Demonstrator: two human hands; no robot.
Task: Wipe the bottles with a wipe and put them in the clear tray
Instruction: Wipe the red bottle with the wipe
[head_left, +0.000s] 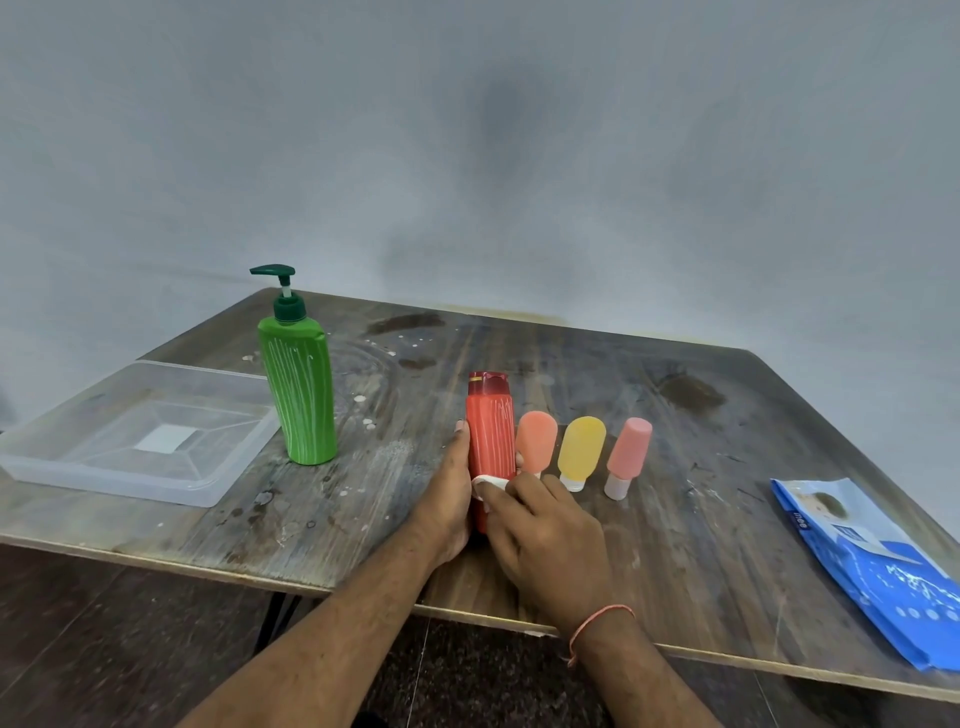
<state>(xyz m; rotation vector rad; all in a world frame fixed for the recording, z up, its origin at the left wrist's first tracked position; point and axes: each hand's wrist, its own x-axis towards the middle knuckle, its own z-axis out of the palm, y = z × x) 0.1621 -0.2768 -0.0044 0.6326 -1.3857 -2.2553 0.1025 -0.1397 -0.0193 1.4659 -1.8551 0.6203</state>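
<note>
While the red bottle (488, 436) is held upright near the middle of the table (675, 467), it is gripped low on its left side by the left hand (449, 499), whose fingers are curled behind it with the thumb running up the bottle's edge. A folded white wipe (491, 484) is pressed against the lower front of the same bottle by the right hand (545, 540), the wipe being pinched under the fingertips. Both hands are thus brought together on the one bottle, each closed on something. A thin reddish thread is worn on the right wrist.

Just to the right of the red bottle, three small squeeze tubes are stood cap-down in a row: an orange tube (536, 441), a yellow tube (581, 453) and a pink tube (628, 457). A tall green pump bottle (298, 387) with white streaks is stood to the left, well apart from the hands. Beyond it, at the table's left edge, the clear tray (47, 457) is set flat with no bottle in it. A blue pack of wipes (872, 561) is laid near the right edge of the stained wooden top.
</note>
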